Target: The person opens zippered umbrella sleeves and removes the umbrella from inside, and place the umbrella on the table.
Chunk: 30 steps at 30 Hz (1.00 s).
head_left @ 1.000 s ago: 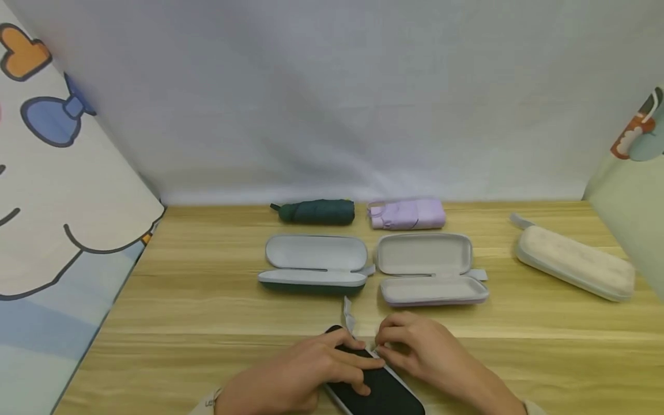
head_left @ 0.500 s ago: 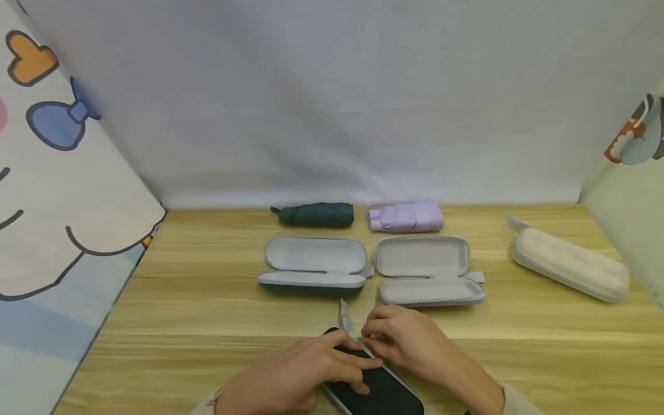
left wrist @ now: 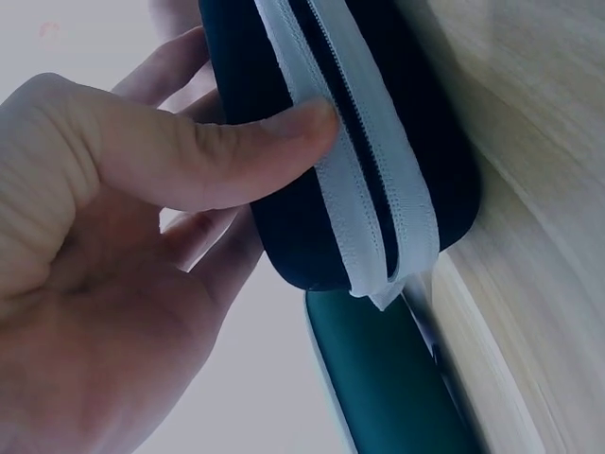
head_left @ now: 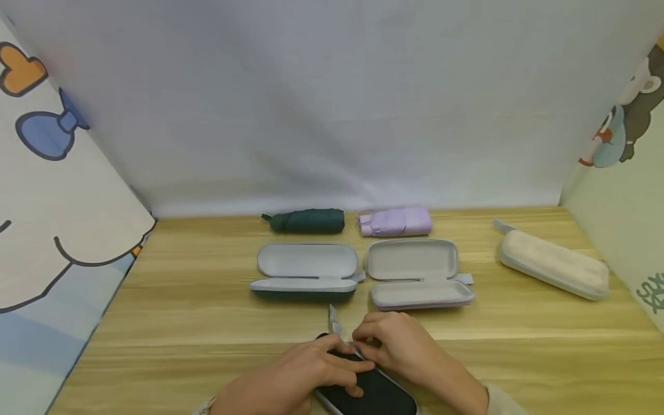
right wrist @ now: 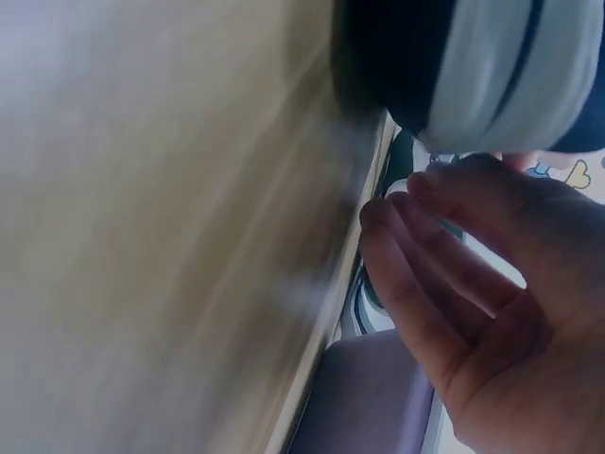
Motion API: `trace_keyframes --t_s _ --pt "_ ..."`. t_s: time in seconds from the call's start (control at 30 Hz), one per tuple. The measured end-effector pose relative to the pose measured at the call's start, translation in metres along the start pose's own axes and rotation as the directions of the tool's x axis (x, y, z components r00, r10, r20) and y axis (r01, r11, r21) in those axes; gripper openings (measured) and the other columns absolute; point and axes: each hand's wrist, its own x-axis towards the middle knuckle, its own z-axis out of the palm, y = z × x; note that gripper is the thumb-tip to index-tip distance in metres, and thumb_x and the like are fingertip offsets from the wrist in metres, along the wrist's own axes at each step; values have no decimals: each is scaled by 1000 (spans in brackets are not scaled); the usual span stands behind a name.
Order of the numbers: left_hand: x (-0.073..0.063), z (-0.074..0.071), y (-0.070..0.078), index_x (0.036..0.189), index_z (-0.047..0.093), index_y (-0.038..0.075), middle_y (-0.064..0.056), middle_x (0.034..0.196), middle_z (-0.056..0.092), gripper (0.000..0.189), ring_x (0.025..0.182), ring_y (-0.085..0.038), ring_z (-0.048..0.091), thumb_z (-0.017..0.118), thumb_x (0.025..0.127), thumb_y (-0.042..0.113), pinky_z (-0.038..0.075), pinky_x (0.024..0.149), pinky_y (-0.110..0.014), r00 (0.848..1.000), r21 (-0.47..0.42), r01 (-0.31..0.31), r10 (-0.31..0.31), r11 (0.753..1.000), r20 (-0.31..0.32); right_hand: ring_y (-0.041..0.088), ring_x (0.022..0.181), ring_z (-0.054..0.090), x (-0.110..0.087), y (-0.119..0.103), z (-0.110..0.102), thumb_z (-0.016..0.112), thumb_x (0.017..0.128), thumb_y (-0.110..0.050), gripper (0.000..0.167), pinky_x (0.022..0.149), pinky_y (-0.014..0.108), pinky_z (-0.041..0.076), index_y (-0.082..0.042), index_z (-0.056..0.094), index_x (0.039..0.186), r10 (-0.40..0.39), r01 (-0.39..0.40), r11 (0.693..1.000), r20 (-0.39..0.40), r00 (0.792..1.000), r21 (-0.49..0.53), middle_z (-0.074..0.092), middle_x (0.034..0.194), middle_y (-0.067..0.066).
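Note:
A black zip case (head_left: 386, 397) with a grey zipper band lies slanted at the table's front. My left hand (head_left: 306, 369) grips it, fingers spread over the top; in the left wrist view the thumb (left wrist: 236, 156) presses on the zipper band (left wrist: 369, 180). There, the two rows of zipper teeth stand apart. My right hand (head_left: 399, 346) is at the case's far right edge, thumb and index finger pinching at the zipper, the pull itself hidden by the fingertips. A grey fabric tab (head_left: 334, 320) sticks out from the far end.
Beyond the hands lie an unfolded green case (head_left: 303, 294) and an unfolded lilac case (head_left: 422, 302), both with pale linings. Behind them are a dark green folded umbrella (head_left: 308, 221) and a purple folded umbrella (head_left: 399, 222). A closed cream case (head_left: 555, 263) sits at right, near the wall.
My right hand has slid along the case's edge toward its far end, up and left. The left hand keeps its grip. The head view has shifted slightly.

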Motion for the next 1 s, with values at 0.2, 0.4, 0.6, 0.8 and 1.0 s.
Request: trace_keyframes --t_s 0.2,0.4,0.6,0.8,1.0 --pt "-1 -1 -1 128 71 27 18 135 66 70 134 -7 52 74 75 -18 49 107 -26 1000 49 -16 16 999 -12 -4 77 63 0 2 -1 76 96 -22 5 67 20 53 -21 81 96 95 -99 993 69 993 61 74 89 -13" --pt "-4 -2 0 137 64 31 14 153 54 66 120 -7 51 72 86 -10 47 108 -33 1000 199 -23 24 980 0 0 85 68 -10 5 -8 68 103 -28 15 73 24 56 -20 79 109 167 -192 969 155 974 159 77 99 -9" --pt "-5 -5 1 147 50 38 11 158 47 57 138 -11 47 72 99 16 48 108 -44 996 225 62 -76 972 55 3 99 69 -29 8 -15 61 107 -31 21 82 28 57 -21 75 118 169 -215 937 180 969 274 75 113 -7" --pt "-7 -6 0 151 43 40 10 156 46 68 137 -15 45 79 95 26 50 105 -42 990 222 108 -125 969 63 0 103 62 -41 11 -26 56 109 -33 28 86 28 55 -19 66 132 33 -94 952 206 978 292 69 124 -5" --pt "-13 -7 -3 152 42 39 9 147 50 69 130 -15 47 78 93 42 51 103 -37 984 199 159 -172 967 49 13 130 53 -48 1 -37 58 105 -51 55 99 33 52 -26 49 153 23 -118 962 358 934 246 53 146 -8"
